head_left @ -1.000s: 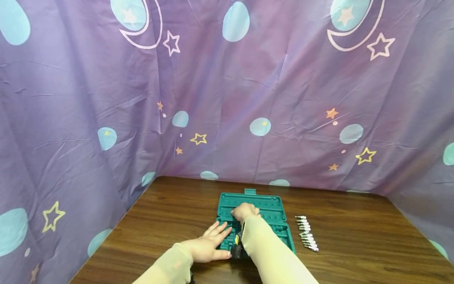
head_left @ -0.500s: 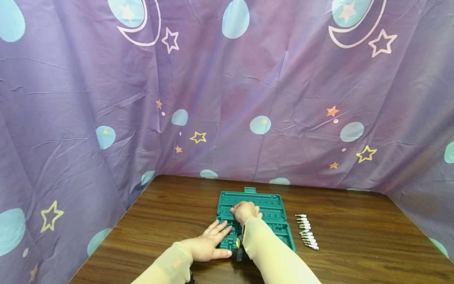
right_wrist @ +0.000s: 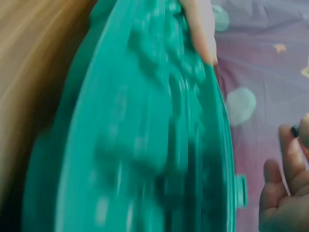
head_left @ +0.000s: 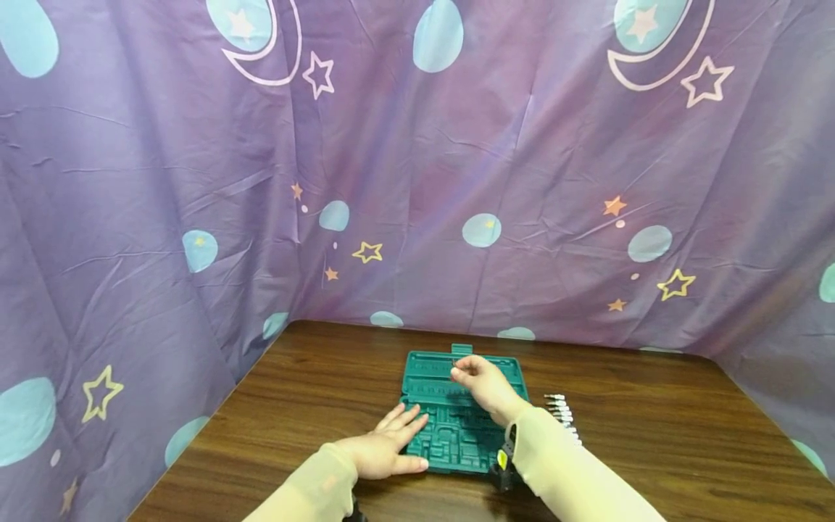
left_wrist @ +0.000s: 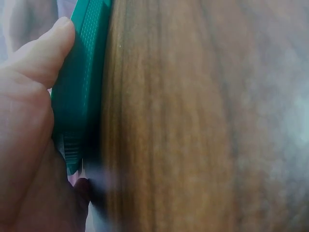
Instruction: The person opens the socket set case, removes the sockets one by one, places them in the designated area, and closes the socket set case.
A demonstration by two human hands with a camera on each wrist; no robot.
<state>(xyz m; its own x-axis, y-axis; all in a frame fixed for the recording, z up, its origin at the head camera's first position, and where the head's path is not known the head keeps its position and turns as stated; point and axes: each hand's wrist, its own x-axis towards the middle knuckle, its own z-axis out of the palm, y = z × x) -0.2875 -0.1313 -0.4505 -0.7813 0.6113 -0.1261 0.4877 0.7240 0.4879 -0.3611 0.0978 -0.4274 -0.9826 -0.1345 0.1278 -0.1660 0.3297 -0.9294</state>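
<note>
a green tool case [head_left: 459, 428] lies open mid-table on the dark wood, its long axis running near to far and its latch tab pointing at the far curtain. the left hand [head_left: 381, 449], fingers straight and slightly spread, presses its near left edge, while the right hand [head_left: 485, 383] pinches what seems a small bit [head_left: 453, 362] over the far half. the rigid, light plastic shell likely skids easily, so its rim looks the best hold.

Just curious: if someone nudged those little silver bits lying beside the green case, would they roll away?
Probably: the silver bits look thin, rod-like and loose on the smooth wooden table. They seem metallic, so likely stiff and easy to scatter.
</note>
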